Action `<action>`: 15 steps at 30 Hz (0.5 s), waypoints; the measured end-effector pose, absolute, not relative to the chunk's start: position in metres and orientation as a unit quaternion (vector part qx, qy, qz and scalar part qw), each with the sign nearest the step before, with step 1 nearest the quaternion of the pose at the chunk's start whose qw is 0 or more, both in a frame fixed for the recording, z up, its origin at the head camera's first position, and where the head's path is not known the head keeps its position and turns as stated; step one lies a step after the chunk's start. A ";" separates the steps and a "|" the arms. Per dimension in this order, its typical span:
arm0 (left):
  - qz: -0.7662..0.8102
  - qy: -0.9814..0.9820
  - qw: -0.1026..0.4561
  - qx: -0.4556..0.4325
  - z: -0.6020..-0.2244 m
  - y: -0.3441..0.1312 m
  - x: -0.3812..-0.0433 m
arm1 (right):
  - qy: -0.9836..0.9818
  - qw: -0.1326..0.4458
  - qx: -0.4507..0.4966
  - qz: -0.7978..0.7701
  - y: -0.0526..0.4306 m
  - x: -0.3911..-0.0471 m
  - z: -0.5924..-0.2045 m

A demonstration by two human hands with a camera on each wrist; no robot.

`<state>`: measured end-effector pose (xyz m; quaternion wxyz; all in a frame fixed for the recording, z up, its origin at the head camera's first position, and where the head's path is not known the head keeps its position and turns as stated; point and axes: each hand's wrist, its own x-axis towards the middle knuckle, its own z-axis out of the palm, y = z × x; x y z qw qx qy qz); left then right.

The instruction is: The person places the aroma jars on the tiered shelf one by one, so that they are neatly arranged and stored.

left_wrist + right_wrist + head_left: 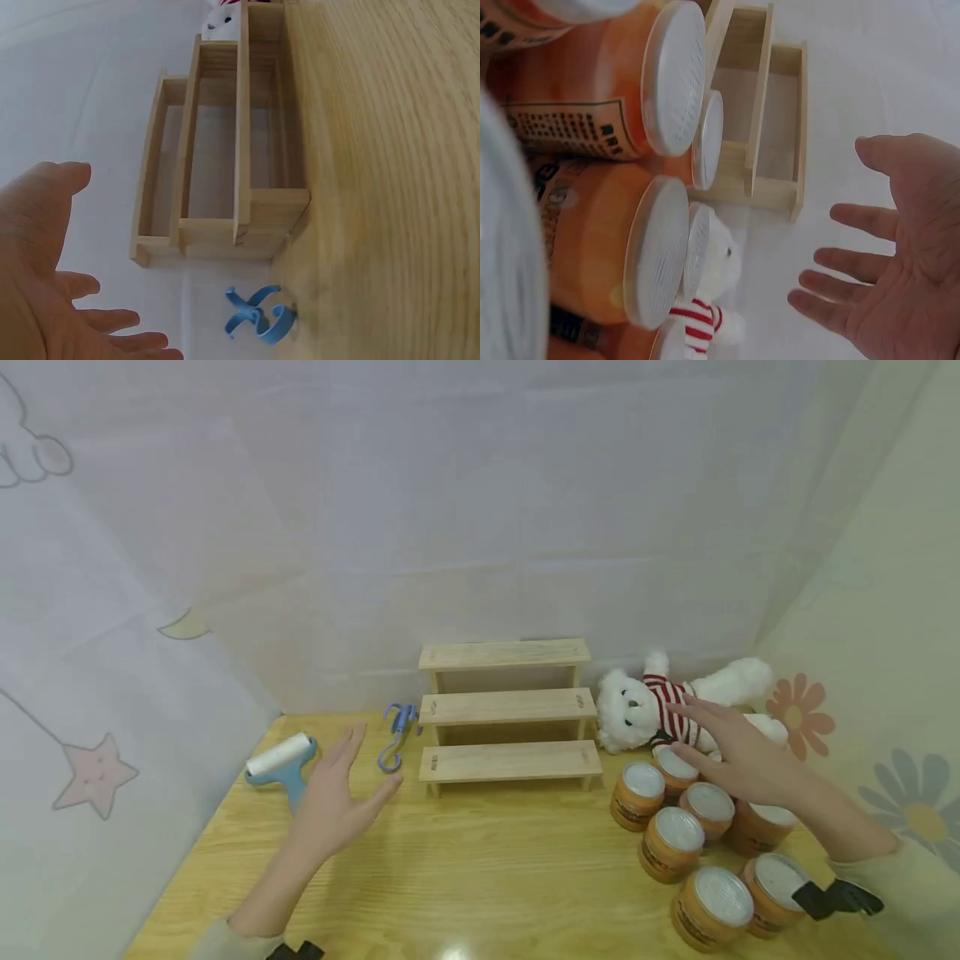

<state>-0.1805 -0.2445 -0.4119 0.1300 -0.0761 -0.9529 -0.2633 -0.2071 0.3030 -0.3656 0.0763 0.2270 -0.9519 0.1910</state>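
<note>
In the head view my left hand (330,806) hovers over the table's left side, fingers straight and holding nothing. Beside it lie a blue lint roller (288,764) with a white roll and a blue hook (397,735). My right hand (746,756) is spread above several orange jars (671,843) with white lids, and it grips nothing. A three-step wooden shelf (510,706) stands between the hands, its steps bare. The left wrist view shows the shelf and the blue hook (259,311) beyond the fingers. Close jars (656,247) fill the left of the right wrist view.
A white plush bear (667,706) in a red-striped shirt lies right of the shelf, behind the jars. Pale printed cloth (480,510) hangs behind and at both sides. The light wooden table (480,868) extends in front of the shelf.
</note>
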 end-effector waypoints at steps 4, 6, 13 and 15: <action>-0.324 -0.936 0.116 -0.066 -0.429 -0.233 -0.197 | -0.943 0.057 0.264 0.194 0.289 -0.213 -0.364; -0.354 -0.928 0.105 -0.055 -0.439 -0.229 -0.205 | -0.936 0.051 0.288 0.195 0.282 -0.217 -0.364; -0.453 -0.889 0.045 -0.045 -0.475 -0.210 -0.225 | -0.930 0.009 0.326 0.171 0.264 -0.220 -0.368; -0.473 -0.879 0.041 -0.047 -0.482 -0.205 -0.228 | -0.931 -0.009 0.330 0.159 0.259 -0.221 -0.370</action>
